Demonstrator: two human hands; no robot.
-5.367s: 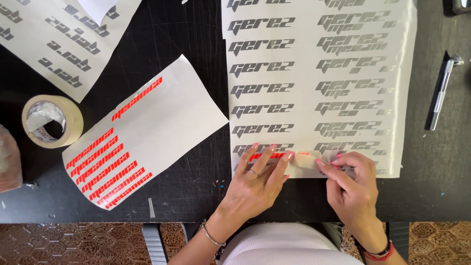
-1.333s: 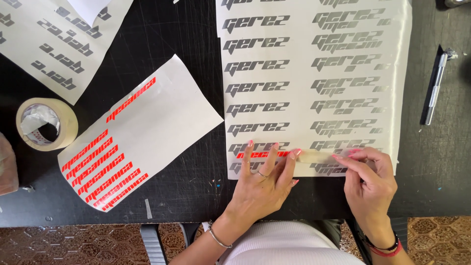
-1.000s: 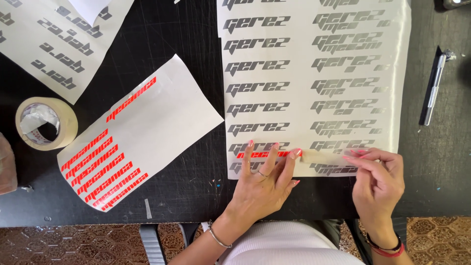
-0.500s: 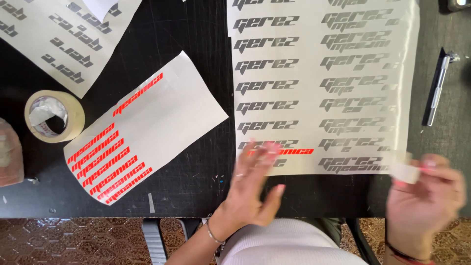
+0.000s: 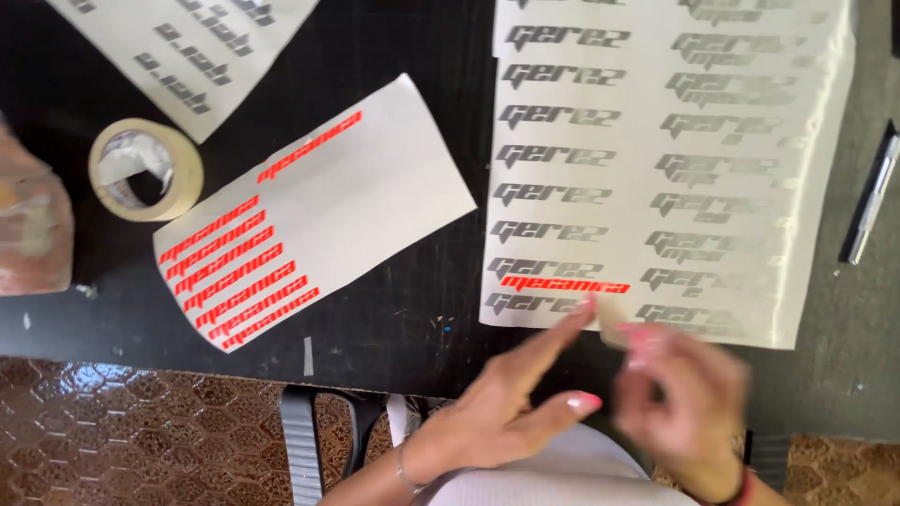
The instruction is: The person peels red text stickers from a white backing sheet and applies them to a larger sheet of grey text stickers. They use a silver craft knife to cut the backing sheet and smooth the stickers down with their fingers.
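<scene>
A large white sheet (image 5: 656, 169) with rows of grey lettering decals lies on the black table (image 5: 412, 319). One red lettering decal (image 5: 565, 283) is stuck near its lower left corner. My left hand (image 5: 511, 403) is spread flat, and its forefinger tip touches the sheet's lower edge just below the red decal. My right hand (image 5: 684, 394) is blurred, just right of the left hand, and pinches a small pale strip (image 5: 612, 319) at the sheet's lower edge.
A smaller white sheet (image 5: 375, 187) with several red decals lies to the left, beside a roll of masking tape (image 5: 145, 169). Another grey-lettered sheet (image 5: 187, 47) is at top left, a pen-like tool (image 5: 872, 201) at the right edge, and a brownish wrapped object (image 5: 33, 220) at far left.
My right hand peeled the pale strip off the red decal and swung right, then came back toward the sheet's lower edge. My left hand lifted off the decal and slid down; the red decal stays on the sheet.
</scene>
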